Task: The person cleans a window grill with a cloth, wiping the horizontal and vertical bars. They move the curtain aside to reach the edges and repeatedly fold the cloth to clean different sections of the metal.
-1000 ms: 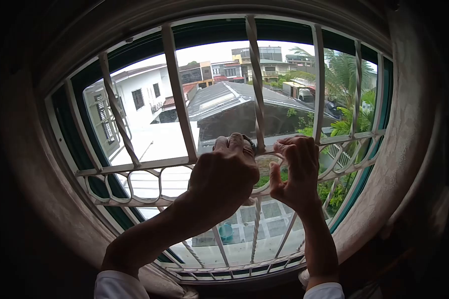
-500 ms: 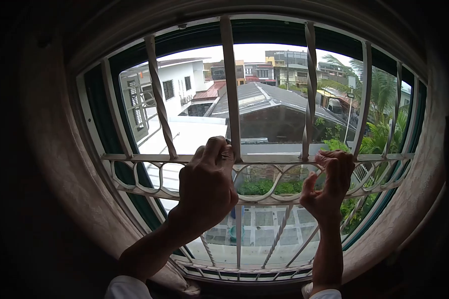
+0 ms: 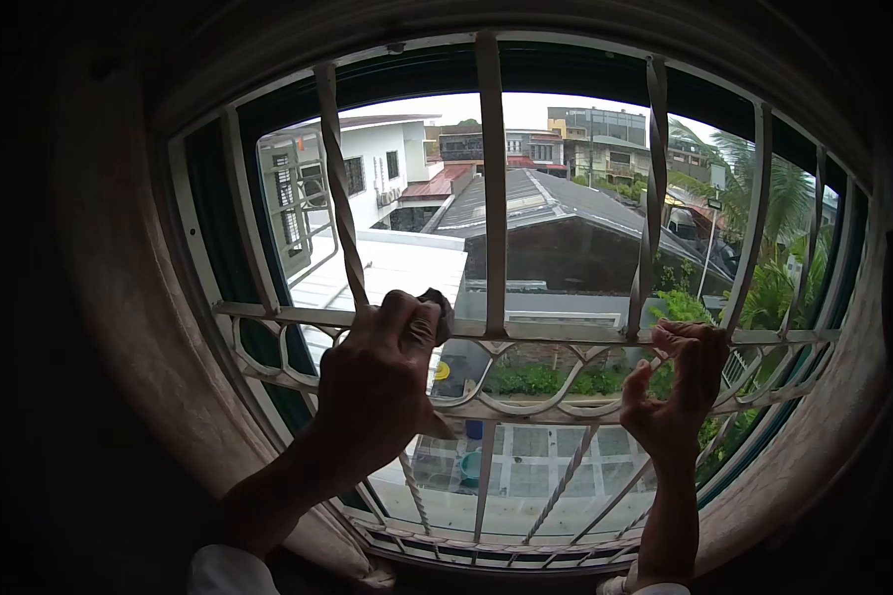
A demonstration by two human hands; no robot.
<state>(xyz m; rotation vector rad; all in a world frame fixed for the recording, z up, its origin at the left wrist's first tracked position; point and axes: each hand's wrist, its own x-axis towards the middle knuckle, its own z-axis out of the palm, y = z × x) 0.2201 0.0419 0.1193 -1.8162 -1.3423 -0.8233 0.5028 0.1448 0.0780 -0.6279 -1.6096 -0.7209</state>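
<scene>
A white metal window grille (image 3: 566, 330) with upright twisted bars and a band of curved loops spans the window. My left hand (image 3: 379, 372) is closed around a dark cloth (image 3: 436, 315) at the upper rail, between two upright bars. A corner of cloth also pokes out below that hand. Farther right, my right hand (image 3: 677, 382) rests with curled fingers over the same rail, thumb apart from the fingers, and nothing shows in it.
A dark green window frame (image 3: 200, 188) surrounds the glass. A pale curtain or wall edge (image 3: 184, 397) lies at the left. Outside are a grey roof (image 3: 556, 198), a white building (image 3: 367, 159), palms (image 3: 764, 198) and a tiled yard (image 3: 546, 456).
My left hand has moved left along the rail, away from the middle upright bar, and more of the dark cloth shows. The view has shifted slightly; my right hand stays on the rail.
</scene>
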